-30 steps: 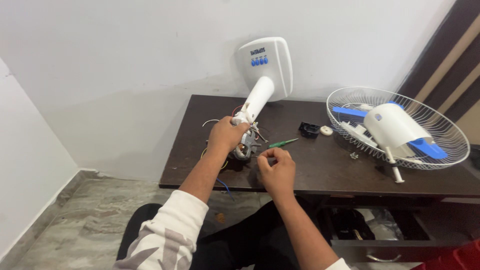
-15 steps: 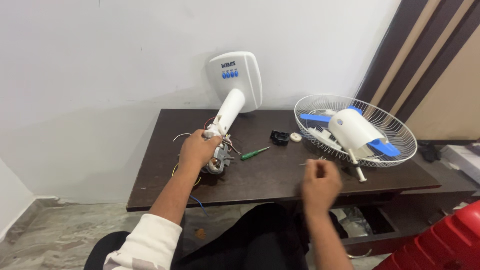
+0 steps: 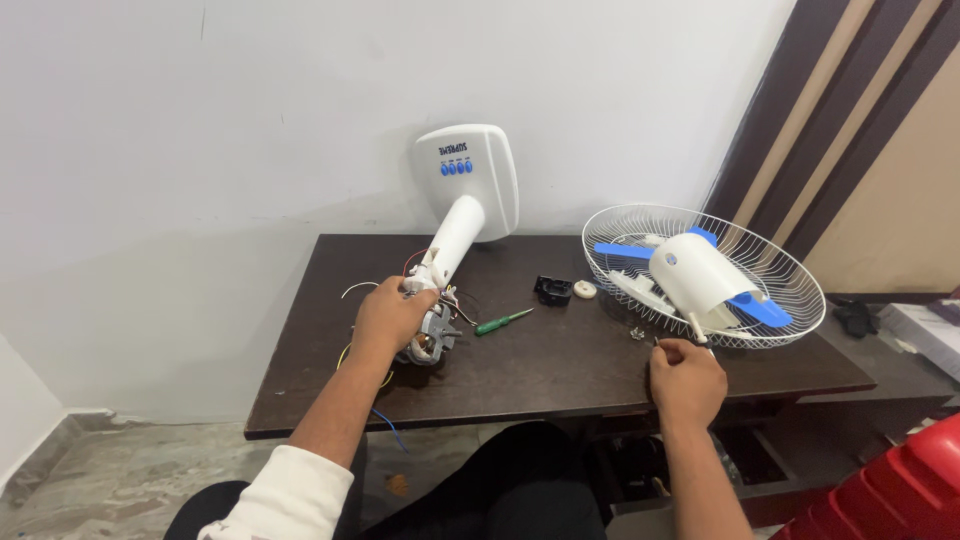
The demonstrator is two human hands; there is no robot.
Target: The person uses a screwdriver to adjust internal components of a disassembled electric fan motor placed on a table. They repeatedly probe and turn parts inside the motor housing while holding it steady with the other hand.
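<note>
While the left hand (image 3: 392,318) grips the fan motor (image 3: 428,340), right hand (image 3: 686,382) fingers pinch a small screw (image 3: 657,341).

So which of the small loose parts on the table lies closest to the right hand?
The small metal screws, just left of the right hand by the wire guard's rim. The black block and white knob lie farther back.

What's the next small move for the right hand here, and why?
Probably pinch up one of the small screws lying on the dark table by the wire fan guard. The right hand sits just beside them, fingers curled, apparently holding nothing. The left hand grips the exposed fan motor, and the green screwdriver lies loose between the two.
</note>
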